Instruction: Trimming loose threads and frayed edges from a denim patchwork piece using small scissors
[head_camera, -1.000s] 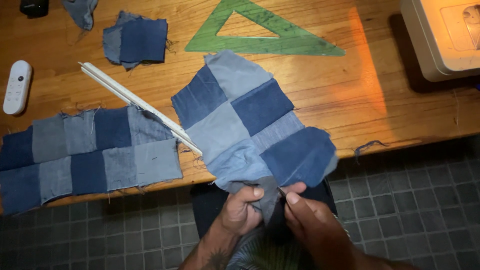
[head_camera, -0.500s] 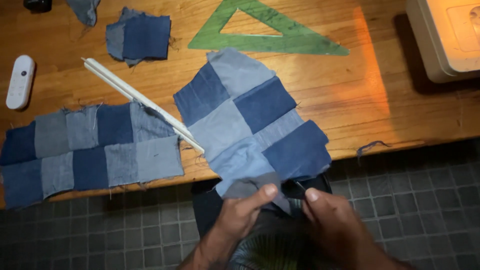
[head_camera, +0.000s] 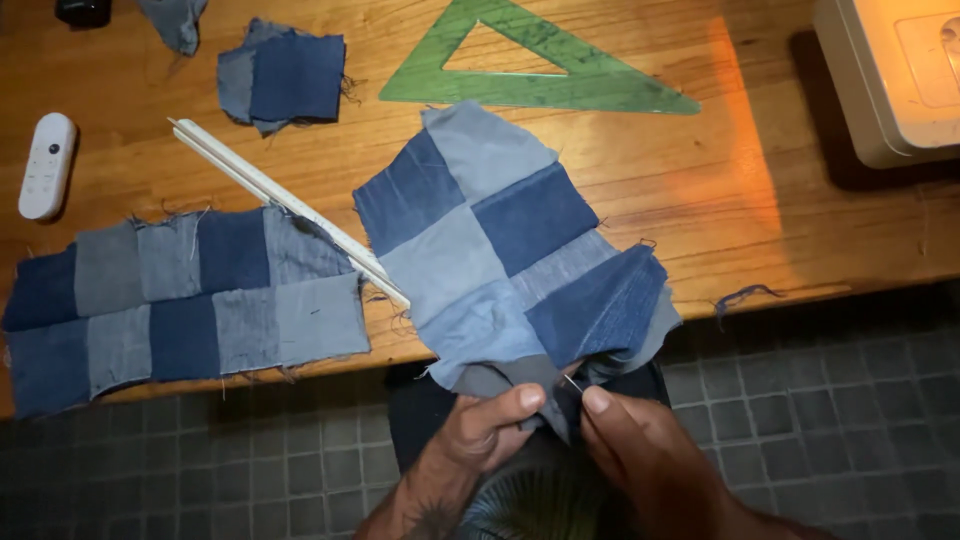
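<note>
A patchwork of blue denim squares (head_camera: 505, 250) hangs over the front edge of the wooden table (head_camera: 700, 220). My left hand (head_camera: 490, 425) pinches its lower grey edge between thumb and fingers. Close beside it, my right hand (head_camera: 635, 445) grips the same edge and holds a thin pin or needle (head_camera: 572, 383) at the fabric. Both hands are below the table edge, over my lap.
A second denim patchwork (head_camera: 180, 300) lies at the left. A white ruler (head_camera: 285, 205) lies slanted between the two pieces. Behind are a green set square (head_camera: 530, 70), stacked denim squares (head_camera: 285, 80), a white remote (head_camera: 47, 165) and a white sewing machine (head_camera: 890, 75). Grey tiled floor (head_camera: 830, 420) lies below.
The hands have shifted slightly along the lower edge of the patchwork, and the fabric has slid a little toward me. The needle now shows between the hands.
</note>
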